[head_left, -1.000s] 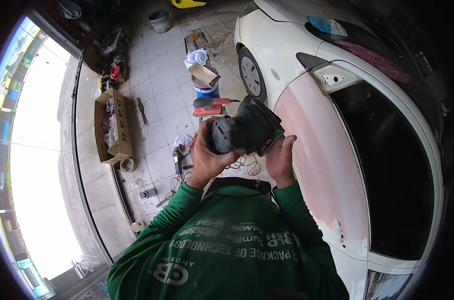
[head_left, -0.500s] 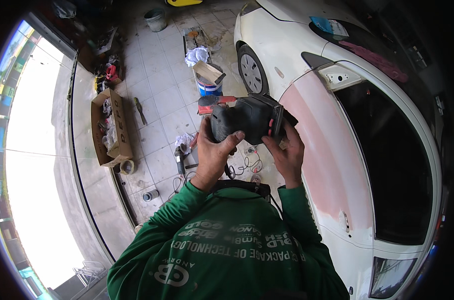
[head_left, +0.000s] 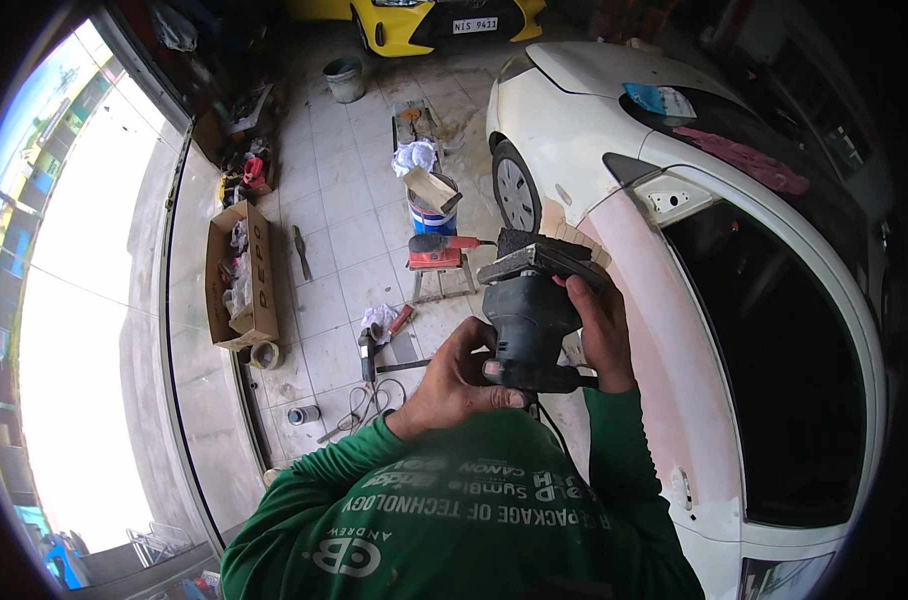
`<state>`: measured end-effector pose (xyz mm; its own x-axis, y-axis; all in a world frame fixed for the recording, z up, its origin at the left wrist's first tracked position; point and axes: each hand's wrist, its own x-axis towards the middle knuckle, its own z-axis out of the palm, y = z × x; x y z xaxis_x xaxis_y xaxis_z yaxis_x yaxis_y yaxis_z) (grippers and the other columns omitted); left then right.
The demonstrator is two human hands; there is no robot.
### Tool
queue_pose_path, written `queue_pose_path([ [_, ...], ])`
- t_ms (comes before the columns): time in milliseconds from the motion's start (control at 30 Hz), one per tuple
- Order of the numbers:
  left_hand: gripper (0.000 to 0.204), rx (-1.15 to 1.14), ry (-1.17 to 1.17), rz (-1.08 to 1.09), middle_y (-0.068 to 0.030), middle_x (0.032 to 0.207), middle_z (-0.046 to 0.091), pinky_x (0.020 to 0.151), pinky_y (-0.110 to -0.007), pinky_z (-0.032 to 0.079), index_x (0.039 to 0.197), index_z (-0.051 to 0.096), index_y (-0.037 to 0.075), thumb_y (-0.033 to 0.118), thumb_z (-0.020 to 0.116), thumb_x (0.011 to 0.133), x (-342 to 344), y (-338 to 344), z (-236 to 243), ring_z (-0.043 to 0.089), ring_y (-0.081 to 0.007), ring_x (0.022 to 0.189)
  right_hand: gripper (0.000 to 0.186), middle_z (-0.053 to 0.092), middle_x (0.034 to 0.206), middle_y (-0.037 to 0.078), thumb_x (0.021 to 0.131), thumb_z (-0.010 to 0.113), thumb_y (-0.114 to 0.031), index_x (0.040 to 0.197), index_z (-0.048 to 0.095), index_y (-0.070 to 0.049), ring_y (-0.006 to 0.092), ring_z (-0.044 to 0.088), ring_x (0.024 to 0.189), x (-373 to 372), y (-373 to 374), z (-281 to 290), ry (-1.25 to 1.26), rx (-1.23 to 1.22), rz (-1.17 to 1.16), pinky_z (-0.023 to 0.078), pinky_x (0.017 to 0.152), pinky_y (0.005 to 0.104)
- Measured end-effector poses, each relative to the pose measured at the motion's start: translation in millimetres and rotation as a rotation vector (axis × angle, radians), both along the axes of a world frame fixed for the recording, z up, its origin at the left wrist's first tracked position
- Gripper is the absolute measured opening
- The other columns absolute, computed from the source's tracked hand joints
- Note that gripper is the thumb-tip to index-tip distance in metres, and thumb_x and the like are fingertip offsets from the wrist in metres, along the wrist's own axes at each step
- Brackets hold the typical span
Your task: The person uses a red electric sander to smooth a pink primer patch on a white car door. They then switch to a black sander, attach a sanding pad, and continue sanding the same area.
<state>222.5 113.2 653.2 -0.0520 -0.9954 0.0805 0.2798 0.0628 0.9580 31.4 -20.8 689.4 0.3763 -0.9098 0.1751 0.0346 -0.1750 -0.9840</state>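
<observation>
Both my hands hold a black sheet sander (head_left: 530,335) in front of my chest. It is tipped so its flat pad end faces up and away from me, and its handle end points toward me. My left hand (head_left: 461,378) is closed round the handle end, with the thumb along its near side. My right hand (head_left: 604,335) grips the pad end at the right, fingers partly hidden behind it. A black cord (head_left: 552,425) runs down near my green shirt. To the right stands a white car (head_left: 674,370) with a dull pinkish patch on its door.
Beyond the sander, a red and black power tool (head_left: 436,250) rests on a small stool (head_left: 442,284). A blue and white bucket (head_left: 431,219) bears a wooden board. A cardboard box (head_left: 259,290), a grinder (head_left: 368,352) with its cord, and a can (head_left: 303,414) sit on the tiles.
The sander has turned from lying sideways to pad end up and has come lower, nearer my body. Both hands shifted with it. The view has tilted up, showing more of a yellow car.
</observation>
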Motion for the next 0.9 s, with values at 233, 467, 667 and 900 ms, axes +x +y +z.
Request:
queue_pose_path([
  [233,0.059,0.1,-0.035,-0.119,-0.0035,0.101,0.065,0.084,-0.033,0.052,0.11,0.06,0.001,0.024,0.1,0.075,12,39,-17,0.062,-0.0125,0.099,0.04,0.072,0.126,0.009,0.111,0.056,-0.029,0.133,0.069,0.001,0.0165,0.064,0.116,-23,45,-18,0.083,0.34,0.124,0.047,0.105,0.0316],
  [467,0.056,-0.063,-0.401,-0.284,-0.0113,0.097,0.07,0.082,-0.037,0.056,0.111,0.066,-0.002,0.038,0.094,0.081,35,55,1,0.071,-0.0249,0.09,0.039,0.071,0.122,0.009,0.11,0.053,-0.029,0.128,0.069,0.002,0.0182,0.063,0.12,-32,60,-52,-0.02,0.454,0.172,0.043,0.109,0.0337],
  [667,0.044,-0.292,-0.471,-0.326,-0.0182,0.108,0.076,0.087,-0.04,0.058,0.11,0.074,-0.004,0.029,0.09,0.086,59,55,0,0.075,-0.0324,0.099,0.038,0.07,0.123,0.011,0.107,0.057,-0.028,0.126,0.068,0.003,0.019,0.062,0.12,-21,70,-56,-0.01,0.495,0.212,0.042,0.11,0.0347],
  [900,0.044,-0.181,-0.624,0.127,-0.0152,0.116,0.076,0.091,-0.04,0.058,0.121,0.076,0.002,0.024,0.089,0.085,75,50,18,0.072,-0.0272,0.105,0.033,0.07,0.119,0.009,0.1,0.067,-0.026,0.119,0.068,0.001,0.0167,0.06,0.114,-18,76,-42,0.158,0.314,0.241,0.042,0.105,0.0315],
])
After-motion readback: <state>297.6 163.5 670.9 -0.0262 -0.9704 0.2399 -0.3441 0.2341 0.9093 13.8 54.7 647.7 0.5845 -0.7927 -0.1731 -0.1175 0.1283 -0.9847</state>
